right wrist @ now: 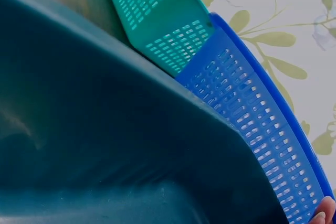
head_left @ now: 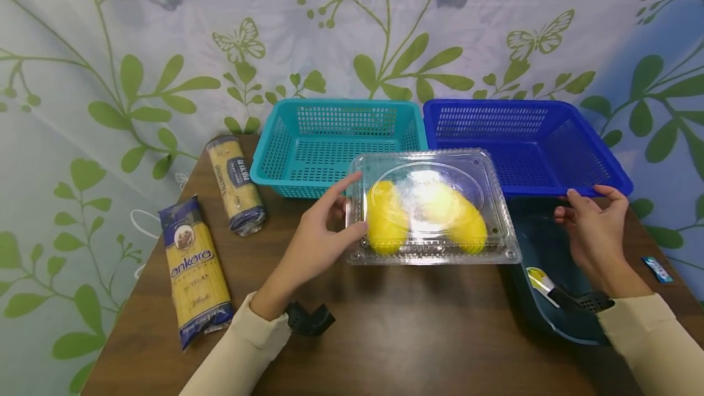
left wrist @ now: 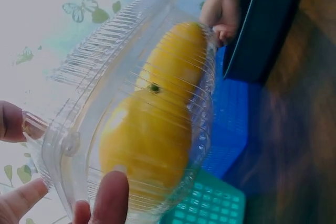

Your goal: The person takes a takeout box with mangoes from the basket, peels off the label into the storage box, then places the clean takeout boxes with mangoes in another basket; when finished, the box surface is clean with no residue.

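My left hand (head_left: 324, 231) holds a clear plastic clamshell box (head_left: 429, 167) by its left end, fingers behind and thumb in front. Inside lie yellow fruits (head_left: 387, 219), seen larger through the ribbed wall in the left wrist view. The box is raised and tilted above the table, its upper edge overlapping both baskets in the head view. At the front right corner of the blue basket (head_left: 550, 190), my right hand (head_left: 596, 231) grips the rim with bent fingers; in the right wrist view only its fingertips (right wrist: 326, 207) show.
A teal basket (head_left: 341, 185) stands left of the blue one. Below my right hand sits a dark teal tub (head_left: 536, 231) with a yellow-and-white item (head_left: 539, 280) inside. Two spaghetti packs, one Ankara (head_left: 198, 267) and one behind (head_left: 236, 182), lie left. A small blue packet (head_left: 657, 269) lies far right.
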Demonstrator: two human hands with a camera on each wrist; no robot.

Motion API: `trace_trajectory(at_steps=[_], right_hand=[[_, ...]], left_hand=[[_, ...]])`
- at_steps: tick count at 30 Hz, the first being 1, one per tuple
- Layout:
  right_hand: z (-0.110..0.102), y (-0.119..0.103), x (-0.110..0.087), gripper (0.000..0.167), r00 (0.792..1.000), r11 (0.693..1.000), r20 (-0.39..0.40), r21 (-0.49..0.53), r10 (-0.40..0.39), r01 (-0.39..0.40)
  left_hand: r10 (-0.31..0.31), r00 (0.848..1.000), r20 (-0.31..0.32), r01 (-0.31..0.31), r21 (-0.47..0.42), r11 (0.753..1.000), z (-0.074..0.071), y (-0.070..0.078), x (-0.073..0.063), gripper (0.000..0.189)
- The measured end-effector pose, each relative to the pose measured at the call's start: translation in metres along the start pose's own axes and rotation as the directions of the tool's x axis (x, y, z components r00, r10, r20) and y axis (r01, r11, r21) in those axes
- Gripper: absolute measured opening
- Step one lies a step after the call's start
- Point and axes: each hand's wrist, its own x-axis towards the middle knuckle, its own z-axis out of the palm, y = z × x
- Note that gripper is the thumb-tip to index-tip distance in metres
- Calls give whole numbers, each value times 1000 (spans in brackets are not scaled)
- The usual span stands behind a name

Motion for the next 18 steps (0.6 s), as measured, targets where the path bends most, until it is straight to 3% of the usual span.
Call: trace_trajectory(at_steps=[10, 18], right_hand=[[-1, 3, 2, 50, 1000, 998, -19, -64, 9, -10], [0, 5, 3, 46, 999, 999, -20, 15, -28, 28]], left_hand=[[3, 1000, 2, -3, -94, 996, -2, 7, 45, 65], [-37, 999, 12, 39, -204, 978, 12, 10, 86, 64]])
